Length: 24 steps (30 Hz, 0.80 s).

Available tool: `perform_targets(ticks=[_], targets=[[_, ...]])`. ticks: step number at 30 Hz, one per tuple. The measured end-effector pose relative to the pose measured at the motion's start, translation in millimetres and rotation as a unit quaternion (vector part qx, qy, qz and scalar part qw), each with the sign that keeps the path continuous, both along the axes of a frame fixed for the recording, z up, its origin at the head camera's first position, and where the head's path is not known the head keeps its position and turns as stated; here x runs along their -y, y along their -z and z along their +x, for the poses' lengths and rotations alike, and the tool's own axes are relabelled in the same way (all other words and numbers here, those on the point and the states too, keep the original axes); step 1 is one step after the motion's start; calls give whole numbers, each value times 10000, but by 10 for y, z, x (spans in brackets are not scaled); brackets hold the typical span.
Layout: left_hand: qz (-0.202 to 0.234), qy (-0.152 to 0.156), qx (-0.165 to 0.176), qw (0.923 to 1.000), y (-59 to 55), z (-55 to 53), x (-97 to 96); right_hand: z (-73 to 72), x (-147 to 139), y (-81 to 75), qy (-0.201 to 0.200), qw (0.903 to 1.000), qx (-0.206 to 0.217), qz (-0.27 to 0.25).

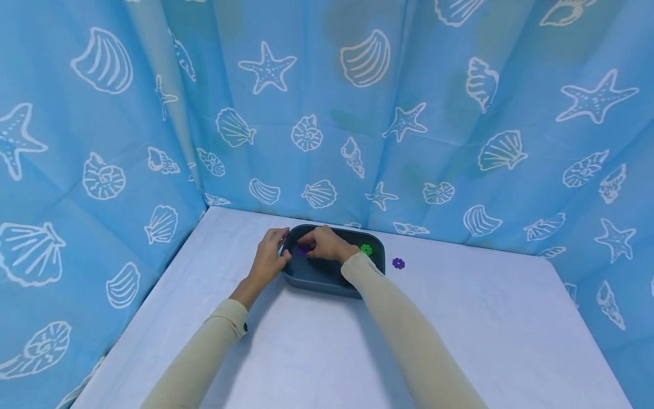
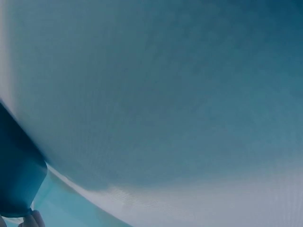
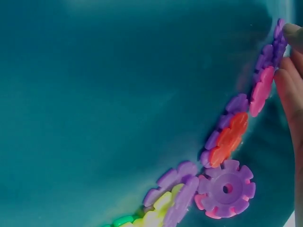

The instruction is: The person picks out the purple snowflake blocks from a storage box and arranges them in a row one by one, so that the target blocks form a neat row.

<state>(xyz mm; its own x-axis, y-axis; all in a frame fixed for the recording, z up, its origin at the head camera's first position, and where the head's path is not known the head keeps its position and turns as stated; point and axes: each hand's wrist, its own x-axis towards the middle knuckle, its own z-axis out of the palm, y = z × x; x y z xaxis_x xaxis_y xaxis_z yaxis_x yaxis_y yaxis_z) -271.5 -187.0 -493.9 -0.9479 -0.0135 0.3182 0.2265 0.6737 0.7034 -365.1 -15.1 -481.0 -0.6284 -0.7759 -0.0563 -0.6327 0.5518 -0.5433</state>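
A dark tray (image 1: 319, 287) with raised walls stands near the back of the table. At its left end my left hand (image 1: 267, 255) holds the rim, thumb toward the front and fingers toward the back. In the left wrist view only a few fingertips (image 2: 33, 219) show, under a dark tray corner (image 2: 21, 175). My right hand (image 1: 327, 243) reaches inside over the tray and pinches a purple flower-shaped disc (image 3: 280, 42) by the inner wall. Beside those fingers stand a pink disc (image 3: 262, 91) and an orange disc (image 3: 229, 140).
More notched discs line the tray wall, among them a yellow disc (image 3: 158, 211) and a flat purple disc (image 3: 226, 189). A green disc (image 1: 366, 249) is at the tray's right end. Outside, a purple disc (image 1: 398, 263) lies on the white table (image 1: 485, 318). Blue curtains (image 1: 317, 85) hang behind.
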Motion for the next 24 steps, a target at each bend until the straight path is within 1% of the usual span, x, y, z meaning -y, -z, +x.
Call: perform_targets(ticks=[3,8,9,15,24], targets=[[7,18,-5,10000,-8,2,3,4,-4,18,-18,10000,35,-7],[14,103,-91,9999,-22,9,25,12,-12,22,67,9998,137,-83],[3,106,-76,9999,-23,9,27,11,-15,28,82,9999,104,-72],[55,55,-28,10000,-19,9,9,20,-38,63,113,9999,94,-63],[56,49,-29,10000,5,1,12,32,-27,80,228,9994,214,-127]])
